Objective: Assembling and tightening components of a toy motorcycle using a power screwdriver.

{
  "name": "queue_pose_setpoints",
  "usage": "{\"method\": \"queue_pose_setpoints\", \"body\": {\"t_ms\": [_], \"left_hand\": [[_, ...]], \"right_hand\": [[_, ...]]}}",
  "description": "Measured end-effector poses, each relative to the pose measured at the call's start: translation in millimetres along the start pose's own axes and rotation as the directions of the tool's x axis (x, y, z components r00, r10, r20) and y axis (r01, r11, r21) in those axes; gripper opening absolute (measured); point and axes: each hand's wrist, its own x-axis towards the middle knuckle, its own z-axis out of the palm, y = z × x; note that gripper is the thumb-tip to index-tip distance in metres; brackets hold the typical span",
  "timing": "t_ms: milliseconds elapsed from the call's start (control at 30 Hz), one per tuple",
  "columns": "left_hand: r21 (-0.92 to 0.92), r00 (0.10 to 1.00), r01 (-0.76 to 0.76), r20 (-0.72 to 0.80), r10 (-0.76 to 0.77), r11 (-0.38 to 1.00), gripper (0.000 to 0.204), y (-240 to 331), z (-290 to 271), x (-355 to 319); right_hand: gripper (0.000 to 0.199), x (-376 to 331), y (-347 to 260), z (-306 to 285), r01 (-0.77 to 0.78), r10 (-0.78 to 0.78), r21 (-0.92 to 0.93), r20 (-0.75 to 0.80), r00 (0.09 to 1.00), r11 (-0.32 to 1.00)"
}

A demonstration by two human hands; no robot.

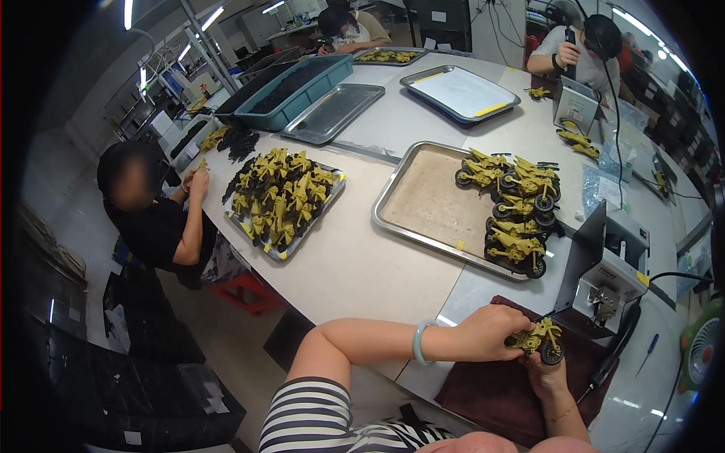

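At the near right of the worktop [347, 279], a yellow toy bike [542, 336] with black wheels is held up over a dark red cloth [483, 385]. The left hand [495, 332] is closed on the bike's left end, its fingers hiding part of the body; a pale bangle [420, 343] circles that wrist. The right hand [545, 375] holds the bike from beneath, next to the front wheel, with some of its fingers out of sight.

Just beyond and to the right stands a grey machine [604, 272], which closes off the space on that side. A black tool [613, 353] lies in front of it, its tip over the cloth's right part; farther right are a slim blue screwdriver [652, 345] and a green fan [702, 347].

Beyond the hands, a metal tray [430, 189] carries more bikes [521, 204] crowded along its right side, some wheels overhanging the rim. Left of it, a second tray [332, 185] is heaped with yellow and black parts [279, 196], and a co-worker [166, 226] in black sits beside it. Farther off are a teal bin [302, 90], a dark tray [332, 113] and a white-lined tray [461, 94]. Two more people work at the far side.
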Motion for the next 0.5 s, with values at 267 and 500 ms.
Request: {"method": "queue_pose_setpoints", "body": {"t_ms": [267, 500], "left_hand": [[-0.115, 0.998, -0.036, 0.038, 0.041, 0.993, 0.033, -4, -6, 9], [-0.119, 0.996, 0.073, 0.058, -0.067, 0.990, 0.034, -10, -9, 21]], "right_hand": [[0.052, 7, 3, -9, 0.013, -0.014, 0.051, 0.023, 1.000, 0.999], [0.038, 26, -4, -12, 0.011, -0.022, 0.089, 0.124, 0.992, 0.996]]}}
